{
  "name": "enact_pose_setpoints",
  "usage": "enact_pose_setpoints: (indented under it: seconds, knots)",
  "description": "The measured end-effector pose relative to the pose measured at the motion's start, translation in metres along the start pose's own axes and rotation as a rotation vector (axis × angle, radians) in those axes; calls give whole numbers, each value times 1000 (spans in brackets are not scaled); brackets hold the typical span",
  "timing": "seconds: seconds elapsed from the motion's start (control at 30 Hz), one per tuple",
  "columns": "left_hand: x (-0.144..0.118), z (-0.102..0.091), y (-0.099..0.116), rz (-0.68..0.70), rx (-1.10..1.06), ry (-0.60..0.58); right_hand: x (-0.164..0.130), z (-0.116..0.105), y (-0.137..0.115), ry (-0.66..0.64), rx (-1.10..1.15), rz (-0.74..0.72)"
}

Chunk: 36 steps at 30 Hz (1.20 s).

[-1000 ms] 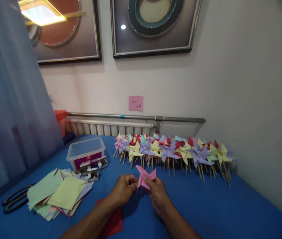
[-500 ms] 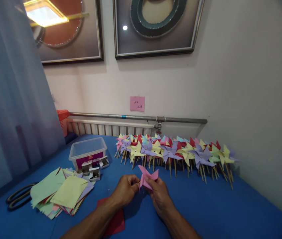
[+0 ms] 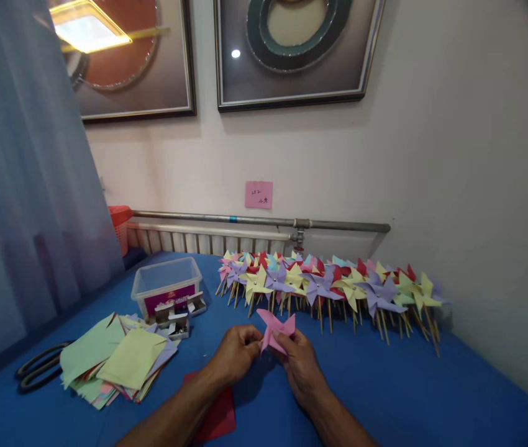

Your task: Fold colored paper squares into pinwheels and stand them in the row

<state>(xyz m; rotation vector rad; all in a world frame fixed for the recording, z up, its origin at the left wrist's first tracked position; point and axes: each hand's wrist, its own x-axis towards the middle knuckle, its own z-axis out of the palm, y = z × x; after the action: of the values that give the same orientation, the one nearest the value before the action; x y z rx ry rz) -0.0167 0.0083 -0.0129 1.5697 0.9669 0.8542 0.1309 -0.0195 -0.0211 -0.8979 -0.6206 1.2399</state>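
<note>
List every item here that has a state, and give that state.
Pink pinwheel: partly folded, held in both hands.
Left hand: pinching the pinwheel.
Right hand: gripping the pinwheel.
Plastic tub: lid on.
Finished pinwheels: on sticks, leaning by the wall.
Paper squares: loosely stacked.

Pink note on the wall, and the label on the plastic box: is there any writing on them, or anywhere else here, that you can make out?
pink note: a few handwritten dark marks, too small and blurred to read.
clear plastic box: magenta label with a small reddish mark and pale lettering, too blurred to read.
small open boxes in front of it: no legible print.
Nothing else shows text.
</note>
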Motion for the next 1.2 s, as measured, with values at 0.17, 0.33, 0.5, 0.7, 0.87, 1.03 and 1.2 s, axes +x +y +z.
enact_pose_setpoints:
  seconds: [0.17,0.33,0.5,0.7,0.87,1.03,1.2]
  knots:
    - [-1,1,1,0,-19,-5,1,-2,1,-8,11,-8]
    - [-2,2,2,11,-16,-3,3,-4,3,-11,23,-9]
    - [-1,1,-1,28,-6,-7,3,-4,4,-20,20,-13]
    - [-1,1,-1,39,-3,-18,1,-3,2,-8,12,-31]
    - [-2,2,3,41,4,-3,-2,0,-2,-15,1,-35]
    - [-3,3,5,31,16,5,-3,0,-2,-21,6,-13]
    - [-3,3,5,21,21,3,-1,-2,-2,-32,-2,-12]
